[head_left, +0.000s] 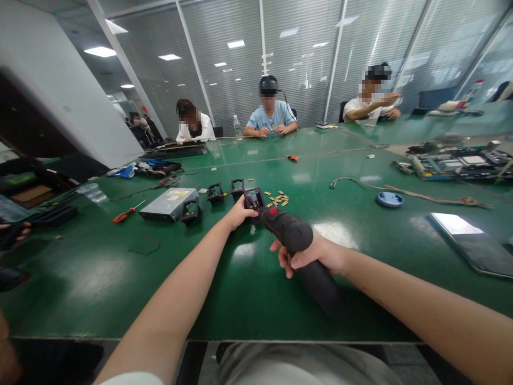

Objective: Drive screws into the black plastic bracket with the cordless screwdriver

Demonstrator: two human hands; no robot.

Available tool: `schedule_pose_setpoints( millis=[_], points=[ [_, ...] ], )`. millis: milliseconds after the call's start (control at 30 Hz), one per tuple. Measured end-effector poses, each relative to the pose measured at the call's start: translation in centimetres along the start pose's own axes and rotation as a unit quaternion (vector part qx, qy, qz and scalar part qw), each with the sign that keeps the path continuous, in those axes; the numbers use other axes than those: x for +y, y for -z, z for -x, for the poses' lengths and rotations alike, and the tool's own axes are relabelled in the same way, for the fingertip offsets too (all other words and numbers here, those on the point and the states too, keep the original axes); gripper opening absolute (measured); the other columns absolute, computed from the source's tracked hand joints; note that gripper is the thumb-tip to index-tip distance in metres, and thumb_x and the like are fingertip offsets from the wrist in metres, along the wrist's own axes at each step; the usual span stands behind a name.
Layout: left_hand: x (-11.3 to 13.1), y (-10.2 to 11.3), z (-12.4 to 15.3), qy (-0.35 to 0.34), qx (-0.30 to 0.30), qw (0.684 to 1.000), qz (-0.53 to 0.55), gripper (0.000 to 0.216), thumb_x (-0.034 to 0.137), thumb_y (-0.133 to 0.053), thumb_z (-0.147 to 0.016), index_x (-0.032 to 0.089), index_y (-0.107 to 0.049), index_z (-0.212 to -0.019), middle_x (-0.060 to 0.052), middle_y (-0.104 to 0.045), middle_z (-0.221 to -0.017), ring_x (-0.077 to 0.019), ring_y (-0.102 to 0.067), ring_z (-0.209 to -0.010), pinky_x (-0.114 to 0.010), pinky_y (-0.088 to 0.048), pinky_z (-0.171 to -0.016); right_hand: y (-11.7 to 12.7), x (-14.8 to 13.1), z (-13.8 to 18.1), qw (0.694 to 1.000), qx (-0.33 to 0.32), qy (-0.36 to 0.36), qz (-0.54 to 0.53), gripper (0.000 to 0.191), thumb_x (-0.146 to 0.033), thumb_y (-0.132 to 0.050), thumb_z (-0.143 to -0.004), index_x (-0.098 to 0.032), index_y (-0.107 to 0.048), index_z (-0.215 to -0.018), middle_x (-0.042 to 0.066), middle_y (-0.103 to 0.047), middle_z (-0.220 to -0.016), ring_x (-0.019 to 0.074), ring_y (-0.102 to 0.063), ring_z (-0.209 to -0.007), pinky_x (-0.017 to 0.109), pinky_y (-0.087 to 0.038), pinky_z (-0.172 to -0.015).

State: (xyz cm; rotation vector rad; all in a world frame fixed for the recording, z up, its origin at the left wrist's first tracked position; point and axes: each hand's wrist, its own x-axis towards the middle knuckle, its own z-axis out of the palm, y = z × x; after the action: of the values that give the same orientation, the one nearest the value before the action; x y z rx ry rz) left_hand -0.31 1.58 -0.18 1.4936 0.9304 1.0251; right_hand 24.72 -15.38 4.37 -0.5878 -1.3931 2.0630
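My right hand (301,258) is wrapped round the grip of a black cordless screwdriver (294,230) with a small red switch on top. Its front end points at a black plastic housing (253,198); whether the tip touches a screw is too small to tell. My left hand (239,213) grips that housing at its near left side, thumb toward the tool's tip. Just beyond and to the right lies a loose group of small brass-coloured plates (279,200). Similar black housings stand to the left, among them one housing (189,212) beside a silver disc drive (168,203).
On the green table (224,299) are an orange screwdriver (125,215), another orange tool (292,158), a blue round lid (389,199), a flat cable (425,193), circuit boards (460,163) and a dark tablet-like slab (476,246). Several people sit around it; a person's hand shows at far left.
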Motion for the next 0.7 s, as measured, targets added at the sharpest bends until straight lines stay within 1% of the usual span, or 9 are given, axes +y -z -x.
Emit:
schedule_pose_setpoints(
  millis=[167, 267, 367, 467, 700],
  points=[
    [0.16, -0.09, 0.13, 0.005, -0.010, 1.000, 0.000, 0.073, 0.013, -0.081, -0.054, 0.018, -0.053, -0.121, -0.005, -0.068, -0.107, -0.0218, -0.065, -0.097, -0.042, -0.048, -0.098, 0.20, 0.16, 0.12, 1.000, 0.000, 0.003, -0.022, 0.045, -0.015, -0.081, -0.061, -0.008, -0.069, -0.103, 0.006, -0.075, -0.077, 0.0217, -0.074, -0.062, 0.030, -0.055, -0.062],
    [0.17, -0.17, 0.19, 0.001, -0.007, 1.000, -0.003, 0.072, 0.014, -0.082, -0.053, 0.018, -0.053, -0.119, -0.005, -0.068, -0.108, -0.0222, -0.065, -0.099, -0.043, -0.046, -0.101, 0.49, 0.33, 0.19, 0.999, -0.011, 0.004, -0.039, 0.043, -0.017, -0.081, -0.061, -0.009, -0.069, -0.101, 0.007, -0.075, -0.075, 0.0222, -0.074, -0.063, 0.029, -0.056, -0.060],
    [0.22, -0.25, 0.28, 0.000, 0.002, 1.000, -0.002, 0.071, 0.014, -0.083, -0.051, 0.018, -0.054, -0.116, -0.004, -0.068, -0.107, -0.0227, -0.064, -0.101, -0.044, -0.045, -0.103, 0.58, 0.34, 0.27, 0.998, -0.007, -0.002, -0.054, 0.042, -0.016, -0.083, -0.059, -0.009, -0.070, -0.099, 0.008, -0.076, -0.075, 0.0227, -0.075, -0.063, 0.030, -0.058, -0.062],
    [0.34, -0.32, 0.42, 0.007, 0.005, 1.000, 0.006, 0.069, 0.013, -0.082, -0.050, 0.018, -0.055, -0.114, -0.003, -0.067, -0.105, -0.0222, -0.064, -0.099, -0.043, -0.045, -0.102, 0.38, 0.09, 0.41, 0.999, -0.009, -0.012, -0.053, 0.042, -0.016, -0.084, -0.058, -0.009, -0.070, -0.098, 0.008, -0.076, -0.075, 0.0220, -0.075, -0.064, 0.029, -0.057, -0.062],
    [0.37, -0.22, 0.61, 0.015, 0.001, 1.000, 0.007, 0.070, 0.013, -0.082, -0.051, 0.019, -0.054, -0.116, -0.002, -0.067, -0.105, -0.0208, -0.064, -0.097, -0.040, -0.047, -0.098, -0.17, -0.54, 0.57, 0.998, -0.001, -0.020, -0.051, 0.042, -0.017, -0.085, -0.056, -0.009, -0.070, -0.095, 0.006, -0.075, -0.072, 0.0207, -0.074, -0.062, 0.028, -0.056, -0.062]
  ],
)
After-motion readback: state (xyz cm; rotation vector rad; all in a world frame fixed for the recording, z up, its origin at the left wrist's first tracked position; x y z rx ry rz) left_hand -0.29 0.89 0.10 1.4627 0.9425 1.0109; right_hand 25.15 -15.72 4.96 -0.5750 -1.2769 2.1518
